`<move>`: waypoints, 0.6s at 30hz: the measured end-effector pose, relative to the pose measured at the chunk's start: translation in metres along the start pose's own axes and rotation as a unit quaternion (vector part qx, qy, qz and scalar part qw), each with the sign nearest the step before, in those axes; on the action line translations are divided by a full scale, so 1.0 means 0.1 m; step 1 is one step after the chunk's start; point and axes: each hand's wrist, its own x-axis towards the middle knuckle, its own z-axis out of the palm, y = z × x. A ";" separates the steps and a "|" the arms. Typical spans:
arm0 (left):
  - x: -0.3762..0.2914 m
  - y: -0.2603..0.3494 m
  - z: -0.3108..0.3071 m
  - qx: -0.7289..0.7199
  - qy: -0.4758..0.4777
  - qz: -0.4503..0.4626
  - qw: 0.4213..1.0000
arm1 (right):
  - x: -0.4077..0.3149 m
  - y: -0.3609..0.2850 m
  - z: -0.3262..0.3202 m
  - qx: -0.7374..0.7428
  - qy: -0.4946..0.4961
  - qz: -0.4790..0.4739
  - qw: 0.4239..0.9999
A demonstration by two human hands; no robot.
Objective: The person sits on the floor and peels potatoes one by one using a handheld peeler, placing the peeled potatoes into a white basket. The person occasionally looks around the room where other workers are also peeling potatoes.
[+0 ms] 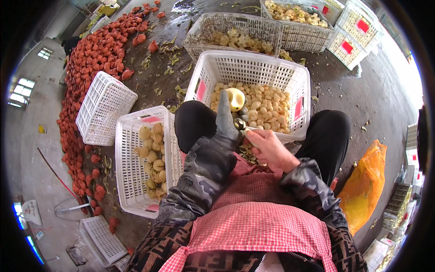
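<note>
My left hand (224, 117), in a grey knit glove, holds a pale peeled fruit (236, 99) over a white plastic crate (255, 61). A rounded hollow shows in the fruit's side. My bare right hand (268, 144) is closed around the handle of a small hand tool. Its shiny metal head (239, 123) lies close to the gloved palm, below the fruit; the head's exact shape is unclear. Many small, pale, rounded fruit pieces (266, 107) fill the bottom of the crate between my knees. Peel scraps (247, 153) show below my hands, above the red checked apron (258, 221).
To the left, a white crate (124, 176) holds larger peeled fruits (156, 146). Beyond it are another white crate (103, 108) and a long heap of red-wrapped items (98, 54). Ahead stand crates (234, 20) with pale pieces. An orange mesh sack (365, 187) lies right.
</note>
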 end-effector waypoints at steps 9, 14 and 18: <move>0.27 0.06 -0.12 -0.062 -0.084 -0.027 0.994 | -0.32 0.09 -0.27 -0.004 0.057 0.081 0.995; 0.34 0.06 -0.09 0.579 -0.008 0.519 0.629 | -0.36 0.13 -0.22 -0.148 0.142 -0.049 0.977; 0.15 0.13 0.09 0.090 -0.160 0.088 0.979 | -0.43 -0.03 -0.23 -0.276 0.191 -0.115 0.935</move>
